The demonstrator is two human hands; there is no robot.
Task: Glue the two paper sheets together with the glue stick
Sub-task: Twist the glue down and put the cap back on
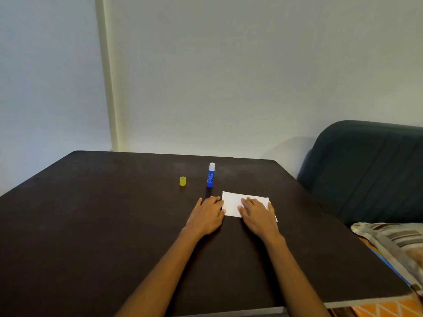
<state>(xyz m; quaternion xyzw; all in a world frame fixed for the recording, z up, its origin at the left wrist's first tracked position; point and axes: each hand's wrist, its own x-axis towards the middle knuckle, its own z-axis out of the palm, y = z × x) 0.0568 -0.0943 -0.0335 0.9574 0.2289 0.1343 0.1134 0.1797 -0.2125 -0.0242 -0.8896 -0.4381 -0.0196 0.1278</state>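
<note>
White paper [232, 203] lies flat on the dark table [114, 213]; I cannot tell one sheet from two. My right hand [257, 213] rests palm down on its right half, fingers spread. My left hand [208, 213] lies flat on the table at the paper's left edge, fingertips touching that edge. A blue glue stick [211, 176] stands upright just behind the paper, uncapped, with its white tip exposed. Its yellow cap [182, 181] stands on the table to the left of the stick.
A dark green sofa back [366, 168] rises to the right of the table. A striped cushion [393, 243] lies by the table's right edge. A pale wall stands behind the table's far edge.
</note>
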